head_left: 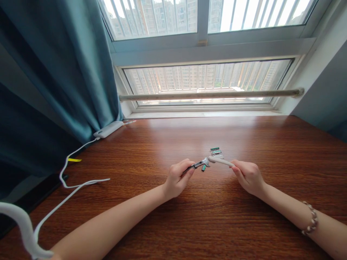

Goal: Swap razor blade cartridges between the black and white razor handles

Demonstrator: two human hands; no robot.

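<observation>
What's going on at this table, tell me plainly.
A person's left hand holds a slim black-and-silver razor-like tool. The right hand holds a slender off-white stick, its end by the tool's head; whether they touch is unclear. Just beyond, small green-and-black pieces lie on the brown wood-grain table.

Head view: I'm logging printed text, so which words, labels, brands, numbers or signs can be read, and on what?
None can be read.
White device: dark mark, too small to read.
Razor in the left hand: any lettering too small to tell.
Green-edged pieces: likewise.
Yellow strip: no lettering distinguishable.
</observation>
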